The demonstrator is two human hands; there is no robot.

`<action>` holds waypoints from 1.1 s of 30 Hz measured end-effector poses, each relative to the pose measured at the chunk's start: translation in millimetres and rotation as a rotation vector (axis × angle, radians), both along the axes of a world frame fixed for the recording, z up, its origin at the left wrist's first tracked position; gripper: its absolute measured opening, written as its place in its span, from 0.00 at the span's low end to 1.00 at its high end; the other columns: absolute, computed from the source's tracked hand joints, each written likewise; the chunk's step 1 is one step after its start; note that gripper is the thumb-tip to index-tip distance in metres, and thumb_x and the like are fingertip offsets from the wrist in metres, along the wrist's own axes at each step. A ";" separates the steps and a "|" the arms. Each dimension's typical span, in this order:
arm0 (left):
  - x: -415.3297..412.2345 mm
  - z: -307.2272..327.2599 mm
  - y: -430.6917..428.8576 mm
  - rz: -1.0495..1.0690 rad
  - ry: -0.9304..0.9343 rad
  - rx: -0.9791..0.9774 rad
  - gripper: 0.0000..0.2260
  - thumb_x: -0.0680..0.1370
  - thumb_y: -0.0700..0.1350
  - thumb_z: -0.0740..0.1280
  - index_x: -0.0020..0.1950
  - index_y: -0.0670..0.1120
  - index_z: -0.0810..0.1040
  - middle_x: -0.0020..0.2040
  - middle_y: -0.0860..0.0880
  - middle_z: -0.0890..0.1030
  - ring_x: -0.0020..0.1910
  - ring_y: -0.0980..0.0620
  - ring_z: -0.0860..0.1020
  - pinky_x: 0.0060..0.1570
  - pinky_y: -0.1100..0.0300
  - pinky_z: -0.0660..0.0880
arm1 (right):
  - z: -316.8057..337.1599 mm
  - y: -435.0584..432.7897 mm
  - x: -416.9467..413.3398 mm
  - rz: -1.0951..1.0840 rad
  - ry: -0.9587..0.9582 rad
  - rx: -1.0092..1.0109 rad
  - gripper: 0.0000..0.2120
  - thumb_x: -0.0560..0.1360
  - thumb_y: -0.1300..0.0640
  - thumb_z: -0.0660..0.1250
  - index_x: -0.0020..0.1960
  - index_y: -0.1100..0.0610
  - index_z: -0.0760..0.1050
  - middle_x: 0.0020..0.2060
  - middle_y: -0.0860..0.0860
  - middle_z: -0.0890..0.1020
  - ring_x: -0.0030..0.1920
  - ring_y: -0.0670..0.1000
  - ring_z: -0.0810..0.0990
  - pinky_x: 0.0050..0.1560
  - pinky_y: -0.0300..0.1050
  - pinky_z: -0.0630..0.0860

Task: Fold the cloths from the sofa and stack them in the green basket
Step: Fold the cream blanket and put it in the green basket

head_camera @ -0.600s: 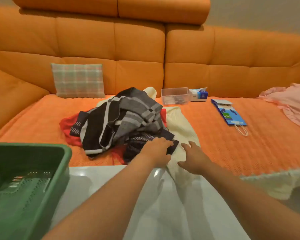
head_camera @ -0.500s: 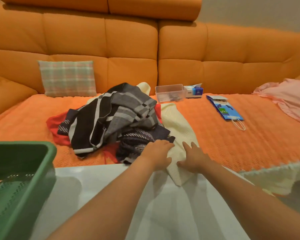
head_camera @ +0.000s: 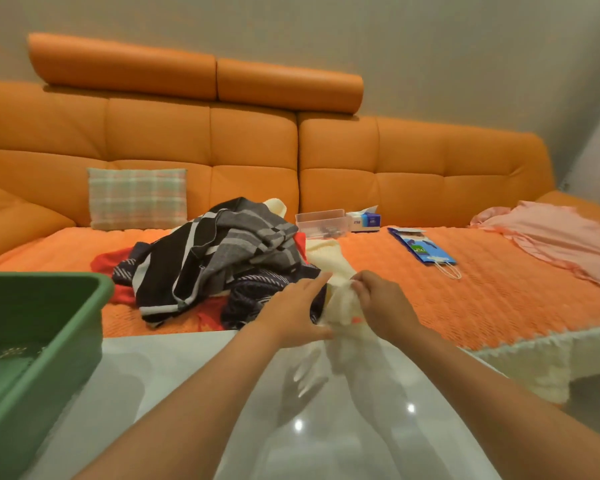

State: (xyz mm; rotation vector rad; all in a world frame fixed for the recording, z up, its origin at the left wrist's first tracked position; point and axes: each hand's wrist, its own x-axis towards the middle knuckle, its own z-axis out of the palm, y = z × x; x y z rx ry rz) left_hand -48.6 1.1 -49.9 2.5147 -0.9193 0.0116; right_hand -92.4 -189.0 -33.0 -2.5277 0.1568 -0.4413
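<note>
Gripping cream cloth (head_camera: 340, 301) | right hand (head_camera: 383, 306) fingers (head_camera: 359, 289) curled | left hand (head_camera: 291, 313) fingers straight (touching it)

Pale green-and-pink plaid rectangular cushion (head_camera: 137, 198) upright at the back left of the orange quilted seat cover (head_camera: 482, 296). Clear plastic rectangular box (head_camera: 321, 220) at the back centre, with a white-and-blue cardboard tissue box (head_camera: 365, 220) just beside it on the right. Blue flat paper bag with white cord handles (head_camera: 422, 250) lies near them on the cover; glossy white tabletop (head_camera: 146, 386) in the foreground, grey wall (head_camera: 430, 46) behind.
</note>
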 end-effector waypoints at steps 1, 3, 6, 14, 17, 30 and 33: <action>-13.4 8.8 0.9 -0.029 0.004 -0.044 0.44 0.69 0.65 0.72 0.79 0.61 0.51 0.74 0.56 0.66 0.71 0.52 0.66 0.68 0.50 0.68 | 11.2 7.0 -12.1 0.035 0.002 0.026 0.10 0.83 0.52 0.59 0.56 0.51 0.78 0.44 0.47 0.81 0.43 0.47 0.77 0.45 0.47 0.75; -41.4 23.6 1.7 -0.043 0.052 -0.115 0.41 0.68 0.64 0.73 0.77 0.63 0.58 0.71 0.57 0.71 0.68 0.54 0.69 0.66 0.50 0.71 | 31.6 20.6 -39.3 0.082 -0.006 0.139 0.09 0.83 0.54 0.60 0.54 0.52 0.80 0.44 0.46 0.80 0.44 0.46 0.77 0.46 0.43 0.75; -80.1 42.9 7.6 0.038 0.139 -0.250 0.23 0.71 0.57 0.72 0.66 0.57 0.74 0.57 0.55 0.81 0.57 0.52 0.78 0.57 0.50 0.77 | 53.7 37.1 -84.3 0.136 -0.037 0.345 0.09 0.81 0.56 0.63 0.47 0.55 0.81 0.40 0.48 0.81 0.43 0.49 0.78 0.43 0.44 0.76; -171.4 92.4 68.2 0.032 0.191 0.184 0.14 0.82 0.43 0.60 0.66 0.50 0.76 0.58 0.49 0.79 0.49 0.52 0.73 0.45 0.63 0.68 | 41.3 32.4 -154.1 0.227 0.260 0.273 0.19 0.73 0.66 0.61 0.57 0.48 0.78 0.59 0.51 0.78 0.58 0.51 0.76 0.60 0.51 0.78; -184.1 88.9 101.4 0.096 0.205 0.633 0.19 0.80 0.40 0.61 0.71 0.50 0.73 0.62 0.48 0.77 0.58 0.48 0.75 0.51 0.60 0.68 | 20.0 35.3 -160.1 0.215 0.349 -0.067 0.32 0.71 0.68 0.60 0.71 0.46 0.70 0.70 0.49 0.70 0.70 0.51 0.69 0.67 0.48 0.71; -106.6 44.3 39.6 0.294 -0.032 0.215 0.17 0.78 0.59 0.63 0.61 0.50 0.74 0.57 0.52 0.76 0.52 0.50 0.77 0.49 0.55 0.75 | -37.4 59.3 -30.9 0.135 0.236 -0.504 0.41 0.79 0.59 0.62 0.81 0.46 0.39 0.80 0.56 0.47 0.79 0.59 0.48 0.75 0.60 0.57; -71.5 27.7 22.0 0.274 -0.044 0.211 0.28 0.76 0.60 0.66 0.72 0.50 0.67 0.67 0.49 0.70 0.63 0.47 0.74 0.58 0.50 0.74 | -42.4 55.9 15.2 0.102 0.297 -0.520 0.35 0.79 0.49 0.64 0.80 0.43 0.49 0.80 0.57 0.46 0.80 0.60 0.42 0.75 0.66 0.48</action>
